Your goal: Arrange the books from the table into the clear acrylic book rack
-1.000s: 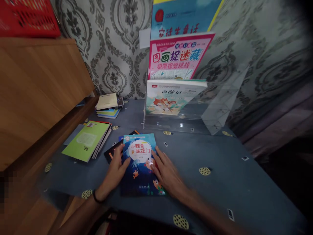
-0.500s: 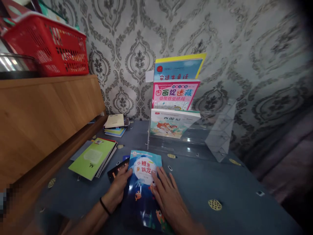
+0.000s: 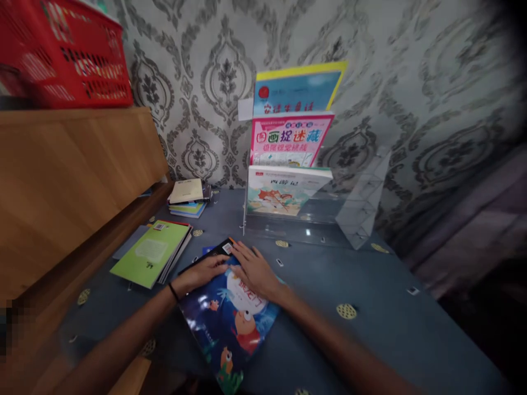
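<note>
A glossy blue picture book (image 3: 208, 318) with orange fish lies slanted on the table in front of me, its title circle partly covered. Under its upper edge a black book (image 3: 220, 251) shows a strip and a barcode corner. My left hand (image 3: 206, 272) rests along that edge where the two books overlap, fingers stretched to the right. Flat across the blue book's top lies my right hand (image 3: 256, 272), its fingertips reaching the black book's corner. The fingers of both hands are extended. A bit of another blue cover (image 3: 208, 250) peeks out behind.
A clear acrylic rack (image 3: 356, 211) holds a white-topped book (image 3: 280, 192), a pink book (image 3: 284, 137) and a yellow-edged book (image 3: 296, 90). At left are a green book pile (image 3: 152, 249) and a smaller stack (image 3: 187, 197). A red basket (image 3: 90, 63) stands on the wooden cabinet (image 3: 82, 175).
The blue book has turned, its top swinging right and its bottom left. My right hand has moved from its right side up onto the top, and more of the black book now shows.
</note>
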A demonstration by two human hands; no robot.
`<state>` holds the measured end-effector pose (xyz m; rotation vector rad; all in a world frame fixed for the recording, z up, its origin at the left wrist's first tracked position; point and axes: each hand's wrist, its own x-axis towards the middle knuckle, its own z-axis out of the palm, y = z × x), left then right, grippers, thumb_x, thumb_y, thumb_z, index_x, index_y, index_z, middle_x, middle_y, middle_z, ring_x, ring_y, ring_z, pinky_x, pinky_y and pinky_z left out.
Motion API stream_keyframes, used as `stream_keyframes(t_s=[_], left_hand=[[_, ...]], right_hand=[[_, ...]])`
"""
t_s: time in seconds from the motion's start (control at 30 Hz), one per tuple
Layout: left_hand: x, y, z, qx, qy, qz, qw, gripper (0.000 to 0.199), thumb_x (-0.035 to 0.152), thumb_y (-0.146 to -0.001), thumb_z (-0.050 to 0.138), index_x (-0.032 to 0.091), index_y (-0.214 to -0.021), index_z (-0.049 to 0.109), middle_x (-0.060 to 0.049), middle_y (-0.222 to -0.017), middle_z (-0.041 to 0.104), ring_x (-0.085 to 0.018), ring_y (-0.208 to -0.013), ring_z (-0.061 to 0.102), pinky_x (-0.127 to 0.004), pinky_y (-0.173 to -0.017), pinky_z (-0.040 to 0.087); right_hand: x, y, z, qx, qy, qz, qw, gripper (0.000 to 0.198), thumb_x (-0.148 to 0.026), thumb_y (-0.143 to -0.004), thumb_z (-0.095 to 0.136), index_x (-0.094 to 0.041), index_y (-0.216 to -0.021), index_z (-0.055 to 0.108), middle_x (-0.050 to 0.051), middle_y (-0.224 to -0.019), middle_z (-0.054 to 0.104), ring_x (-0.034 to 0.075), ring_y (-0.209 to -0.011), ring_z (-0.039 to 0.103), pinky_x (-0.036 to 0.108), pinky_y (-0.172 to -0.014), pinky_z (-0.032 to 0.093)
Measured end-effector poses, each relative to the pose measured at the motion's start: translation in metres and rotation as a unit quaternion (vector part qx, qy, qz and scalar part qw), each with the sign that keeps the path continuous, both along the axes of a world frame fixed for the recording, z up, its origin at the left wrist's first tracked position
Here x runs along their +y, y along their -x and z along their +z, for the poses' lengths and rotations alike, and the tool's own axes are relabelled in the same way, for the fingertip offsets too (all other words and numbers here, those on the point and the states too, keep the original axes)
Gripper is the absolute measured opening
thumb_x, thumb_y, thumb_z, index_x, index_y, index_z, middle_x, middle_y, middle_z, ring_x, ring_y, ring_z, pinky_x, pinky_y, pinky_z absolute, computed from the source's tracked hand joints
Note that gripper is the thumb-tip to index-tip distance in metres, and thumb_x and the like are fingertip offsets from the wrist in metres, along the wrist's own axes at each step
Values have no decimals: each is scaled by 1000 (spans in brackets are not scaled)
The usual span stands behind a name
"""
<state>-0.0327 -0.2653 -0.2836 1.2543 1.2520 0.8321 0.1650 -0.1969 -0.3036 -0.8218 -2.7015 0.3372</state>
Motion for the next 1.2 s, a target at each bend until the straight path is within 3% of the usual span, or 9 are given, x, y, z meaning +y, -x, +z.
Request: stream_keyframes(t_s=[0.23, 0.37, 0.43, 0.53, 0.63, 0.77, 0.93, 1.07, 1.2], left_hand=[[-2, 1, -3, 119, -77, 16, 990, 34, 42, -82, 64, 20, -107, 70, -5, -103, 72, -22, -94, 64, -32, -87, 50], [-9, -5, 4, 259, -124, 4, 958, 33, 37, -91, 55, 20, -117, 67, -8, -109, 72, -25, -100, 66, -35, -92, 49], [-16, -13, 12, 380, -135, 8, 915, 34, 36, -96, 50, 21, -123, 65, -11, -114, 71, -28, -105, 66, -38, -94, 48], [-28, -30, 23, 568, -139, 8, 811, 37, 33, -100, 43, 19, -127, 63, -17, -116, 68, -33, -105, 64, -44, -89, 50], [-41, -51, 25, 642, -189, -20, 743, 38, 21, -100, 37, 14, -129, 61, -21, -118, 64, -35, -112, 59, -49, -93, 48], [-70, -83, 10, 578, -221, -75, 782, 44, 38, -98, 50, 14, -135, 57, -24, -140, 55, -41, -135, 44, -61, -111, 34], [-113, -102, -9, 526, -217, -144, 810, 97, 65, -77, 71, 18, -154, 36, -25, -163, 26, -50, -151, 10, -78, -114, 5], [-136, -94, -16, 556, -223, -144, 788, 87, 40, -82, 73, 22, -157, 32, -22, -164, 21, -51, -151, 7, -84, -110, 6], [-150, -86, -19, 612, -207, -109, 755, 72, 5, -89, 46, 29, -156, 35, -20, -160, 34, -51, -147, 24, -86, -102, 29]], right_hand=[[-6, -43, -12, -46, 4, -38, 998, 61, -49, -104, 31, -15, -155, 36, 16, -160, 38, 27, -150, 34, 54, -121, 30], [-27, -75, -22, -41, -7, -67, 997, 62, -50, -105, 27, -15, -155, 37, 16, -159, 40, 27, -150, 34, 52, -121, 30], [-40, -91, -25, -44, -8, -76, 996, 64, -52, -105, 27, -13, -154, 37, 16, -159, 40, 28, -150, 32, 52, -122, 30], [-57, -108, -30, -43, -13, -90, 995, 65, -52, -104, 30, -12, -154, 37, 17, -159, 40, 28, -150, 32, 52, -122, 30], [-68, -117, -31, -29, -16, -104, 994, 61, -49, -104, 33, -17, -155, 36, 15, -158, 42, 27, -149, 34, 52, -122, 31], [-73, -120, -29, -9, -13, -108, 994, 58, -47, -104, 35, -17, -154, 38, 14, -156, 45, 27, -148, 36, 52, -121, 33], [-72, -121, -29, 10, -17, -108, 994, 57, -44, -104, 36, -17, -154, 39, 14, -155, 48, 28, -147, 39, 53, -120, 35], [-72, -123, -31, 19, -16, -103, 994, 57, -44, -104, 37, -20, -156, 36, 13, -155, 48, 27, -146, 40, 54, -119, 35], [-73, -125, -31, 30, -6, -82, 996, 55, -44, -104, 39, -23, -155, 39, 12, -152, 51, 27, -144, 43, 56, -119, 34]])
